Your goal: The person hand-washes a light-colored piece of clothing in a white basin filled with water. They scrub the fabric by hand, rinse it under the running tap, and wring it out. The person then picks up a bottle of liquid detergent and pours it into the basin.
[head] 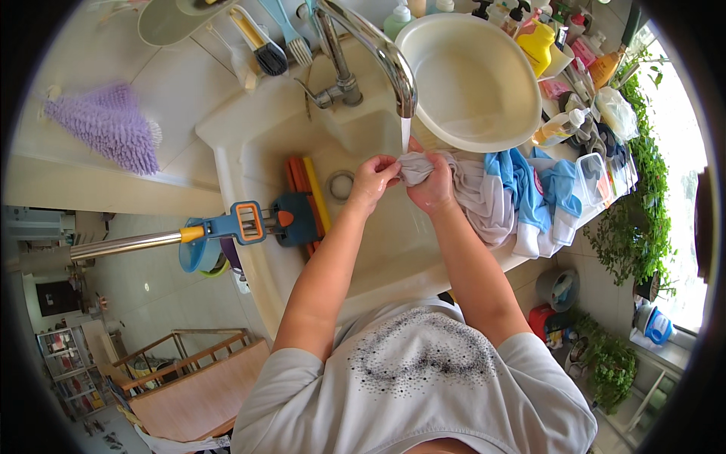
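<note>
Water runs from a chrome faucet (405,85) onto a bunched, wet white-and-blue garment (476,193). My left hand (374,180) pinches the end of its white fabric between thumb and fingers, just below the stream. The same bunch lies in my right hand (434,184), palm turned up and fingers around the cloth. The rest of the garment spreads over the sink's right ledge, its light blue parts farthest right. Beneath both hands is the basin of a cream-coloured sink (391,244).
A large white washbasin (476,85) stands behind my right hand. In the sink's left side rests an orange-and-yellow mop head (306,198), its metal pole (130,245) reaching out leftward. Bottles (536,48) crowd the back right, and brushes (269,54) hang on the wall.
</note>
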`<state>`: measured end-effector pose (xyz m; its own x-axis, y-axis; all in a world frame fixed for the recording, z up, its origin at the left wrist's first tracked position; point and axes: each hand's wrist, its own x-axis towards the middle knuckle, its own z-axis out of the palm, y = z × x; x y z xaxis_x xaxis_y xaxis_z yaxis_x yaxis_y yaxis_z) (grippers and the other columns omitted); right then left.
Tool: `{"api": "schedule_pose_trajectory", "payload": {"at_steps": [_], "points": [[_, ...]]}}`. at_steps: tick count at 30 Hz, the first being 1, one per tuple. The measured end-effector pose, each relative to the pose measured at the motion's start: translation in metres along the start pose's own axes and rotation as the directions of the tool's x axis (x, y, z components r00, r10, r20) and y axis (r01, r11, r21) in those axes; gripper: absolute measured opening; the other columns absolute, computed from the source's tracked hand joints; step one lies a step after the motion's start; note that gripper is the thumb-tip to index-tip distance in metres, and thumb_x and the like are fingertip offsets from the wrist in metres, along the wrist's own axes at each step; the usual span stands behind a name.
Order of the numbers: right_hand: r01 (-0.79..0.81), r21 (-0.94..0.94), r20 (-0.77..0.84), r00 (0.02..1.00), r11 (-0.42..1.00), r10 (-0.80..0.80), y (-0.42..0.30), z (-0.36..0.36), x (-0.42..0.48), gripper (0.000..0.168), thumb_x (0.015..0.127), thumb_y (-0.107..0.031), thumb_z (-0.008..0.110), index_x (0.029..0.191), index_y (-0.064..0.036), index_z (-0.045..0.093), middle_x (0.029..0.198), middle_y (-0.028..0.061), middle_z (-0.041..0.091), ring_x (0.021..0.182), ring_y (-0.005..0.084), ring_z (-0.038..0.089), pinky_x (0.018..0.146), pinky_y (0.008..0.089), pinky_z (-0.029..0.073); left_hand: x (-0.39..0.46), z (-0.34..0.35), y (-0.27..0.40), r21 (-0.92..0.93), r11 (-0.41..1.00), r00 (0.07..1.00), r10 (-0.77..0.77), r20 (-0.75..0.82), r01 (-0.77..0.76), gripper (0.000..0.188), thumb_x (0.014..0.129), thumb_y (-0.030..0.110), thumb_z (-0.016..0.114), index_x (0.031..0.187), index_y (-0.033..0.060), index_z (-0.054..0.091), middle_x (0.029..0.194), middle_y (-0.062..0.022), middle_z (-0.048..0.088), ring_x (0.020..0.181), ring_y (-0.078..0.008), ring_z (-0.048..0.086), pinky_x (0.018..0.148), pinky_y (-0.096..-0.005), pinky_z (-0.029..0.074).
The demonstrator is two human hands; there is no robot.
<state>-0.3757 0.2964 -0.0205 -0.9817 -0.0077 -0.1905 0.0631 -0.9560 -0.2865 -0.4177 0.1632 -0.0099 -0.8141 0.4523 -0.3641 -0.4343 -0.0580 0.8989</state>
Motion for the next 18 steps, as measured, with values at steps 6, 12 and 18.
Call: {"api": "schedule_pose_trajectory", "payload": {"at_steps": [6, 12, 18], "points": [[0.078, -0.331, -0.029, 0.995, 0.940, -0.093, 0.003, 0.000, 0.002, 0.054, 0.074, -0.013, 0.042, 0.127, -0.002, 0.043, 0.121, 0.0067, 0.048, 0.104, 0.0188, 0.046, 0.091, 0.0293, 0.034, 0.002, 0.006, 0.012, -0.123, 0.989, 0.995, 0.079, -0.064, -0.086, 0.009, 0.083, 0.007, 0.056, 0.090, 0.0049, 0.052, 0.088, -0.0023, 0.054, 0.088, -0.0135, 0.054, 0.078, -0.0297, 0.047], [-0.224, -0.413, -0.456, 0.890, 0.883, 0.012, 0.008, 0.014, -0.001, 0.043, 0.072, -0.008, 0.044, 0.114, -0.002, 0.052, 0.110, 0.0111, 0.054, 0.105, 0.0227, 0.048, 0.092, 0.0363, 0.034, -0.011, 0.004, 0.017, 0.173, 0.782, 0.780, 0.618, -0.100, -0.598, 0.012, 0.075, 0.000, 0.060, 0.083, 0.0015, 0.051, 0.100, -0.0086, 0.047, 0.090, -0.0157, 0.051, 0.076, -0.0271, 0.045], [-0.109, 0.091, 0.021, 0.994, 0.990, 0.108, -0.002, 0.016, -0.008, 0.035, 0.081, -0.018, 0.046, 0.111, 0.001, 0.049, 0.118, 0.0154, 0.051, 0.112, 0.0284, 0.046, 0.098, 0.0430, 0.032, -0.044, 0.007, -0.003, 0.745, 0.469, 0.690, 0.724, -0.017, -0.474, 0.011, 0.072, 0.002, 0.064, 0.071, 0.0030, 0.054, 0.108, -0.0101, 0.047, 0.097, -0.0187, 0.052, 0.080, -0.0301, 0.044]]}}
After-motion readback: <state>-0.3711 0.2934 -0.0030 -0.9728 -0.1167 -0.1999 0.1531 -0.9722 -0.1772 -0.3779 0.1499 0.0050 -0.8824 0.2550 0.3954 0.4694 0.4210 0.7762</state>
